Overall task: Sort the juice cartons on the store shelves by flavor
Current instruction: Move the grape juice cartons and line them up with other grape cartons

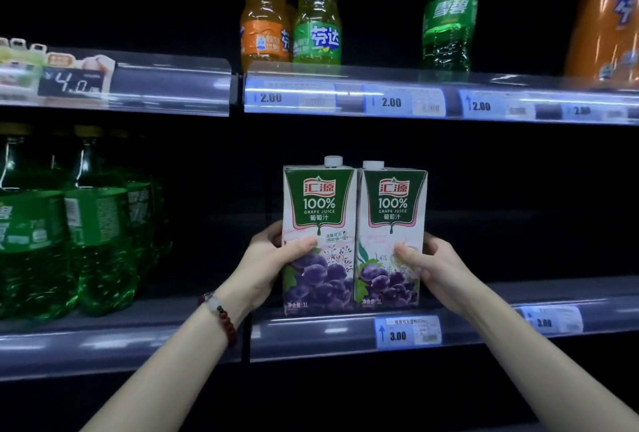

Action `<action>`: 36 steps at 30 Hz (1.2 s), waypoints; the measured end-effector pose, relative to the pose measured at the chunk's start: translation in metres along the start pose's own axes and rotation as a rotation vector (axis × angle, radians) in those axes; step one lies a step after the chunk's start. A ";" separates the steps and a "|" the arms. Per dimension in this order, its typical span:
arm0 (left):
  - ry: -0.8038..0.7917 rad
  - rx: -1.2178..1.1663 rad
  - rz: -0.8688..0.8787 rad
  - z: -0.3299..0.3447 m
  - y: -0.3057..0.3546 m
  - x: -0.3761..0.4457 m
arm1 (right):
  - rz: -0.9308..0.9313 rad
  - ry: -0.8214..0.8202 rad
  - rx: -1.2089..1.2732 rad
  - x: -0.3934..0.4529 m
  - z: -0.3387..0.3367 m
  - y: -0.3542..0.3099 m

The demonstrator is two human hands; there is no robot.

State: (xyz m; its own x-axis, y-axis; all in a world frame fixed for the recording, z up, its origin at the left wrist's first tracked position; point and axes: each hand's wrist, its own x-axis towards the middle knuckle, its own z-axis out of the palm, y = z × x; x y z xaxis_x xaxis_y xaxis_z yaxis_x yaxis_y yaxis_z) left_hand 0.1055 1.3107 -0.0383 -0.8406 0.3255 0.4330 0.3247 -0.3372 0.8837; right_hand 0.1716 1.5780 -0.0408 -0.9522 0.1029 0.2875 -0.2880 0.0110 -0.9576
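- Two grape juice cartons centre frame, upright, long axis vertical, fronts facing me, touching side by side on the lower shelf (311,334)
- Left carton (320,224) and right carton (392,220): green crests, "100% GRAPE JUICE", purple grapes below, white caps on top
- My left hand (273,258) grips the left carton, thumb across its front
- My right hand (434,264) grips the right carton, thumb on its face
- Green bottles (69,231) at left, well apart from the cartons
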 end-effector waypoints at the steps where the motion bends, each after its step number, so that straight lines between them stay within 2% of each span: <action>1: 0.003 0.007 0.003 -0.001 -0.001 0.001 | 0.002 0.003 -0.006 0.001 0.001 0.000; 7: 0.004 0.127 0.022 0.000 -0.001 -0.001 | -0.016 0.030 -0.069 -0.006 0.008 0.000; 12: -0.027 0.365 -0.026 -0.002 0.013 -0.006 | -0.033 0.054 -0.289 -0.016 0.010 -0.010; 18: 0.051 0.704 -0.045 0.010 0.031 -0.025 | -0.003 0.119 -0.484 -0.030 0.020 -0.020; 25: 0.132 0.976 -0.039 0.025 0.036 -0.041 | 0.043 0.323 -0.832 -0.044 0.045 -0.024; 28: 0.167 1.076 -0.046 0.021 0.038 -0.051 | 0.114 0.308 -0.933 -0.053 0.051 -0.029; 31: 0.135 1.089 -0.053 0.014 0.047 -0.062 | 0.160 0.293 -1.006 -0.065 0.059 -0.037; 36: -0.010 1.198 -0.001 0.003 0.073 -0.092 | 0.158 0.248 -1.066 -0.092 0.094 -0.053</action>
State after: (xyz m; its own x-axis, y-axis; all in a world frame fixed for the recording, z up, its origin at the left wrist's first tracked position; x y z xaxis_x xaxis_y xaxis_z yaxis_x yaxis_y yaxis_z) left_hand 0.2076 1.2588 -0.0135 -0.8392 0.3341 0.4292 0.5262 0.6984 0.4852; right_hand 0.2650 1.4741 -0.0151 -0.8895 0.3738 0.2627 0.1840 0.8194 -0.5429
